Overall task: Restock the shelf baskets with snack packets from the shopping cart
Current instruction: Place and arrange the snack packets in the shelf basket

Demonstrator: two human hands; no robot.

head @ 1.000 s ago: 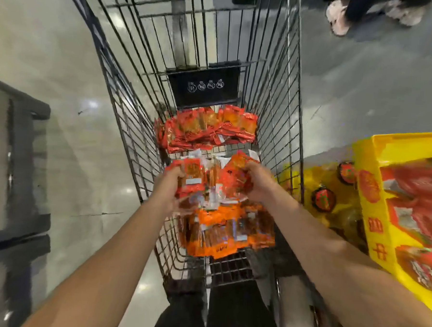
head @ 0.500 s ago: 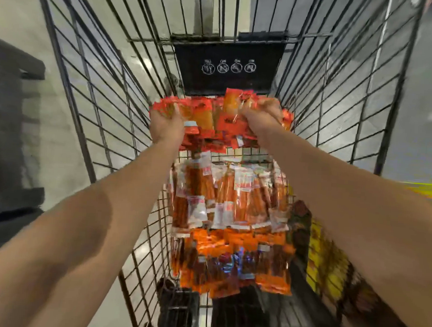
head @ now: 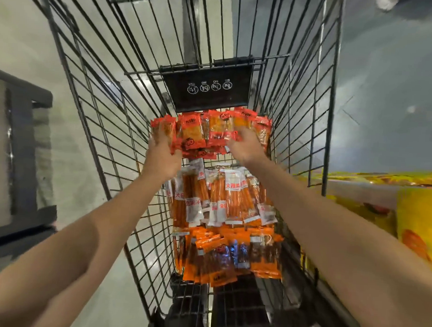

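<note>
Inside wire cart (head: 92,122), outstretched hands (head: 163,153) (head: 246,145) clasp red snack packets (head: 211,130).

The bundle of red foil snack packets (head: 206,133) has been lowered slightly from the black warning plate (head: 206,87), and the grip of both hands has been loosened.

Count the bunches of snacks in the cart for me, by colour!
Red packets bunch, at the far end between both hands: 1
Clear packets bunch with orange sticks, in the middle: 1
Orange packets bunch, nearest: 1
Total: 3 bunches
</note>
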